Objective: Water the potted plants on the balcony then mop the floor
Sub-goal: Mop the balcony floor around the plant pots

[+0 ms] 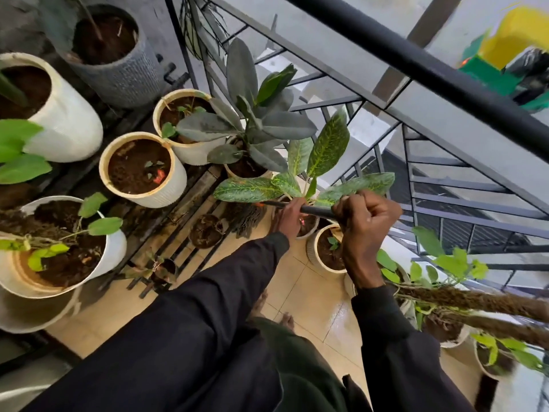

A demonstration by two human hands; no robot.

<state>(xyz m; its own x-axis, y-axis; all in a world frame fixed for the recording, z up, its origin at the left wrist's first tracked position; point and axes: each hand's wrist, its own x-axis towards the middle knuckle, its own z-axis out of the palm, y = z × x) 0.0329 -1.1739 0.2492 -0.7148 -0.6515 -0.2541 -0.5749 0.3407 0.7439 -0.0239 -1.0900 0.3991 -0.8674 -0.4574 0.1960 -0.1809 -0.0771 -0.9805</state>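
Black mop stick [315, 210] is held tight in my left hand [289, 215] and right hand [365, 221]. Its stringy head [246, 218] lies on the tiles [297, 292] beside a small pot [206, 230], so I should push slowly.

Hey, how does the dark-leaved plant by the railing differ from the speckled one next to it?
The dark-leaved plant has plain, dull grey-green leaves; the speckled plant has brighter green leaves flecked with yellow. The dark-leaved plant stands farther from the camera, the speckled plant nearer. Both have broad oval leaves and stand by the railing.
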